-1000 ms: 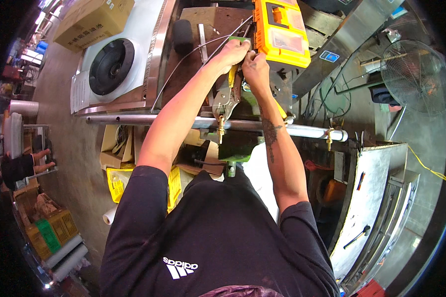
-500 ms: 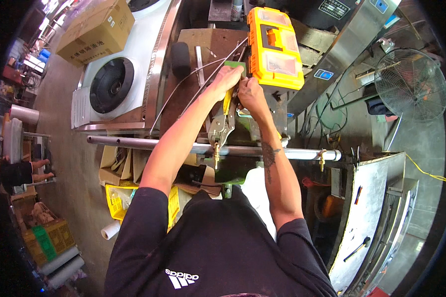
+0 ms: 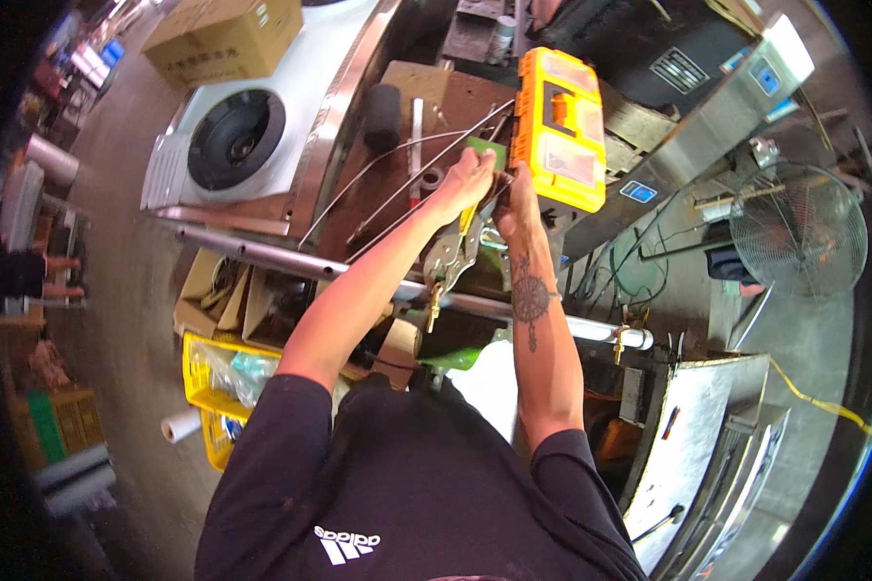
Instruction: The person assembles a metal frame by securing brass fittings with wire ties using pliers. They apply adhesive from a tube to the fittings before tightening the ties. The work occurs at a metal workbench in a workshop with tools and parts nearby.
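My left hand (image 3: 469, 186) is closed, its fingers curled at the edge of a green metal piece (image 3: 488, 147); what it grips is hidden. Right beside it, my right hand (image 3: 516, 205) is closed too, thumb pointing up by the toolbox, and its contents cannot be made out. A yellow-handled tool (image 3: 467, 221) shows below the left hand. Under both hands sit metal locking pliers (image 3: 446, 258), close to a small brass valve (image 3: 434, 308) on a long steel pipe (image 3: 262, 256). The pipe runs crosswise beneath my forearms. A second brass valve (image 3: 619, 347) hangs at its right end.
An orange-yellow toolbox (image 3: 562, 131) stands just beyond my right hand. Thin rods and a dark cylinder (image 3: 382, 116) lie on the brown bench (image 3: 358, 198). To the left is a steel stove unit with a cardboard box (image 3: 225, 44). A wire fan (image 3: 797, 232) stands at right.
The view has shifted, so bench and pipe appear tilted and lower. My right hand has turned, its thumb now upward next to the toolbox. My left hand stays by the green piece.
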### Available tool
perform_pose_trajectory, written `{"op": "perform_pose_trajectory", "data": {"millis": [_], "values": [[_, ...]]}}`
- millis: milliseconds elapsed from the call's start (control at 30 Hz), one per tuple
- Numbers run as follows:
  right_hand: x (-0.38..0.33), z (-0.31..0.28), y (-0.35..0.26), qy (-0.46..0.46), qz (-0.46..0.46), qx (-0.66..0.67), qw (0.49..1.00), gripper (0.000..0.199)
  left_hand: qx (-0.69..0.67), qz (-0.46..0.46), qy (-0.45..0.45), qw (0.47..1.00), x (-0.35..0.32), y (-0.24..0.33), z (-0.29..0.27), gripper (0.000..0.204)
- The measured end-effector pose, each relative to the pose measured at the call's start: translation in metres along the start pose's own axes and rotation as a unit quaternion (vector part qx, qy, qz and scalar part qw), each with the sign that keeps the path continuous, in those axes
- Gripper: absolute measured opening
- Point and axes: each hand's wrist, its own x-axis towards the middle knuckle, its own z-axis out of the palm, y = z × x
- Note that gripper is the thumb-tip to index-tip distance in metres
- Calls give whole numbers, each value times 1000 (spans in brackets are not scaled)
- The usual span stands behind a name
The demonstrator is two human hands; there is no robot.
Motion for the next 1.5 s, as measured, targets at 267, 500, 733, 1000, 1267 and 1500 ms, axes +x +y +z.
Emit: {"op": "perform_pose_trajectory", "data": {"millis": [267,500,733,1000,1267,1500], "values": [[37,8,22,124,-43,60,990,36,109,50,39,992,3,6,1,61],[47,-3,28,51,-30,92,994,33,86,99,53,990,19,-15,4,59],[35,-4,19,124,-74,81,986,22,88,76,44,992,14,-10,9,55],[13,-24,-7,190,-149,162,957,20,74,5,43,996,33,-22,-21,70],[2,35,-40,100,-151,160,970,26,54,76,111,990,61,6,-48,61],[-28,60,-139,-228,-209,122,943,49,212,261,230,913,52,152,-98,53]]}}
